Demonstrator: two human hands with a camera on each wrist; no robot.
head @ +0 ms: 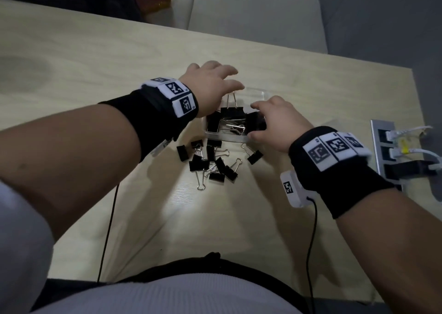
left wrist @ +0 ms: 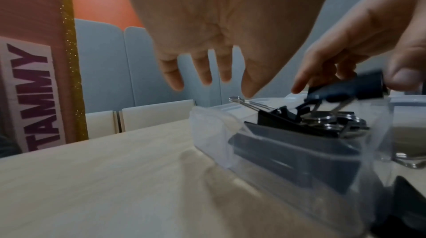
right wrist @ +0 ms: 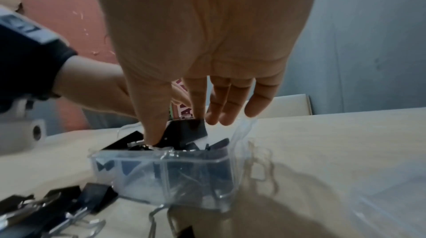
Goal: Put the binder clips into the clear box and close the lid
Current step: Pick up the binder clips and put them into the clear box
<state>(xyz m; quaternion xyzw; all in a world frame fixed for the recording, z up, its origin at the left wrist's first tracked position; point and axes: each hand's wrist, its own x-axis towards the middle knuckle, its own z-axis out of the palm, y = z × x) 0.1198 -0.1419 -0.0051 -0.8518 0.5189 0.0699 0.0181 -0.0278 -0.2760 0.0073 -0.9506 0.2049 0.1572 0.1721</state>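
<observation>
Head view: the two hands meet over a small clear plastic box (head: 253, 93) that sits in the middle of the pale wooden tabletop (head: 95, 57). The right hand (head: 279, 122) pinches one black binder clip (head: 257, 121) between its thumb and first finger, just above the open box. The other fingers of that hand hang loose. The left hand (head: 210, 84) holds nothing. Its fingers are straight and spread, and it hovers over the far left side of the box.

The box already has several black binder clips with silver wire handles (head: 229, 122) lying inside it. In the left wrist view, one wire handle (left wrist: 251, 104) pokes up above the box rim. The lid is not on the box.

A loose pile of more black binder clips (head: 210, 163) lies on the tabletop just in front of the box, on the person's side. At the right edge of the tabletop is a grey socket strip with white cables (head: 392, 151) plugged in.
</observation>
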